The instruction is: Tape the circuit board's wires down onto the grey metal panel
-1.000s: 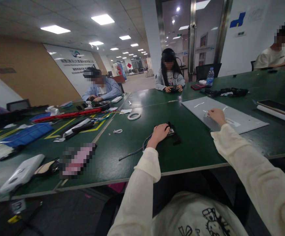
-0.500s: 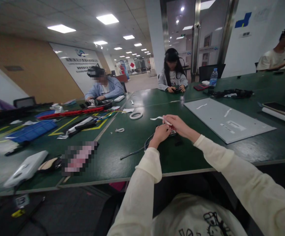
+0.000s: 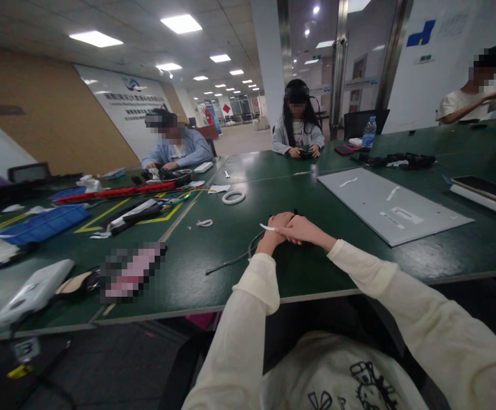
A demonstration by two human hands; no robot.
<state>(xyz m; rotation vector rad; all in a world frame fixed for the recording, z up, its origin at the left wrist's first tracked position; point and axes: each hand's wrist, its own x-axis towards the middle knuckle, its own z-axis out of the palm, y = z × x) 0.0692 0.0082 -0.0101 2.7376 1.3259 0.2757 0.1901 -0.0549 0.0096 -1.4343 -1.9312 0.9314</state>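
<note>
White tape strip (image 3: 268, 228), thin and short, sits pinched in the right hand (image 3: 305, 230), its free end poking out to the left over the left hand (image 3: 274, 232). Both hands meet at one spot on the dark green surface (image 3: 337, 250), directly over a small black device, which is almost wholly hidden beneath them. Left hand: grip closed down on that device; what the fingers clasp exactly, cannot tell. Right hand: grip closed on the strip.

A dark grey cable (image 3: 230, 263) runs from under the hands, loops once, and trails left along the surface toward the near edge.

Right of the hands, apart from them, lies a flat light grey sheet (image 3: 418, 225) carrying a few more white strips. Left of the hands, well apart: a white tape roll (image 3: 233, 197) and a small white scrap (image 3: 204, 223).

Progress, as judged: one strip is off the sheet and brought to the device; it does not yet look pressed down. Several strips remain on the sheet.
</note>
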